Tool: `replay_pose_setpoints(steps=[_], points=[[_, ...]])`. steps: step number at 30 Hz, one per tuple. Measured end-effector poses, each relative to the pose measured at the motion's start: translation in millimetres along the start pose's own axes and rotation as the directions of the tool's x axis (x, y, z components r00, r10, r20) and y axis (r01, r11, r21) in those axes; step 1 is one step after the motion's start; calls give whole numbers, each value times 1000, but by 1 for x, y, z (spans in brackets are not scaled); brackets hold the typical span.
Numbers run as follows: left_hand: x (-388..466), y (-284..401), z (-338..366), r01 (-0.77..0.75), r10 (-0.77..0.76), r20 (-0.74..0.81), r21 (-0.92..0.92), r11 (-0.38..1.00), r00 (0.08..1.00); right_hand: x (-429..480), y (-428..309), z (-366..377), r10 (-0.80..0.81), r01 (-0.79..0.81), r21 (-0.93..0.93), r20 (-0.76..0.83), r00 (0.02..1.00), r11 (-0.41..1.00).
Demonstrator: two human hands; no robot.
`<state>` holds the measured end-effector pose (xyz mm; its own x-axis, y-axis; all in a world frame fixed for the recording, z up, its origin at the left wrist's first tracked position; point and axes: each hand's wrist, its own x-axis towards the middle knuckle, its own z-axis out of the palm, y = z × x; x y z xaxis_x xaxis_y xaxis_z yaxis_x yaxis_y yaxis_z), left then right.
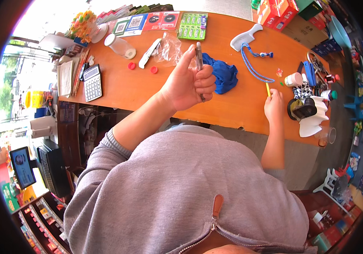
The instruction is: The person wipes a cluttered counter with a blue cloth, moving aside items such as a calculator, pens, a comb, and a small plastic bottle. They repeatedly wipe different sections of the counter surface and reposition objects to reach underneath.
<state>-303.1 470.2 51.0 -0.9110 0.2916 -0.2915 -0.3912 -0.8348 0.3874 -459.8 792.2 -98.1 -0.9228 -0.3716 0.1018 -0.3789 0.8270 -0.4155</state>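
Note:
My left hand point(189, 81) is raised over the near part of the wooden table, its fingers curled around a clear-barrelled pen point(199, 57) that stands upright with the thumb beside it. Just right of that hand lies a crumpled blue cloth point(224, 74). Farther right, my right hand point(274, 103) grips a thin yellow stick point(268, 90) near the table's front edge. The stick's far end meets a blue braided cord point(253, 70), which runs back toward a white plastic comb-like tool point(246, 37). Whether the cord is tied to the stick or the tool, I cannot tell.
At the left are a calculator point(93, 83), a clear jar point(120, 46), red caps point(131, 65) and a clear plastic wrapper point(168, 50). A green pack tray point(192, 26) lies at the back. Bottles, a black tape dispenser point(305, 109) and a glass point(327, 136) crowd the right edge.

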Motion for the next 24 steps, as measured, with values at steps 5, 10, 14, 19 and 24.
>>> replay_pose_setpoints(steps=[5, 10, 14, 19, 24], points=[[-13, 5, -6, -66, 51, -128, -112, 991, 990, -7, -12, 2, 40, -45, 95, 50, 998, 994], [-25, 20, -14, -146, 111, -161, -223, 964, 981, -6, -26, -8, 141, -155, 272, 73, 987, 950], [-44, 38, -25, -223, 211, -74, -283, 933, 975, -8, -49, -21, 209, -238, 426, 115, 971, 873], [-82, 64, -51, -246, 262, -3, -347, 905, 965, -13, -112, -29, 167, -228, 582, 157, 973, 780], [-137, 100, -87, -259, 278, -4, -374, 891, 961, -29, -201, -15, 82, -170, 606, 171, 982, 777]])
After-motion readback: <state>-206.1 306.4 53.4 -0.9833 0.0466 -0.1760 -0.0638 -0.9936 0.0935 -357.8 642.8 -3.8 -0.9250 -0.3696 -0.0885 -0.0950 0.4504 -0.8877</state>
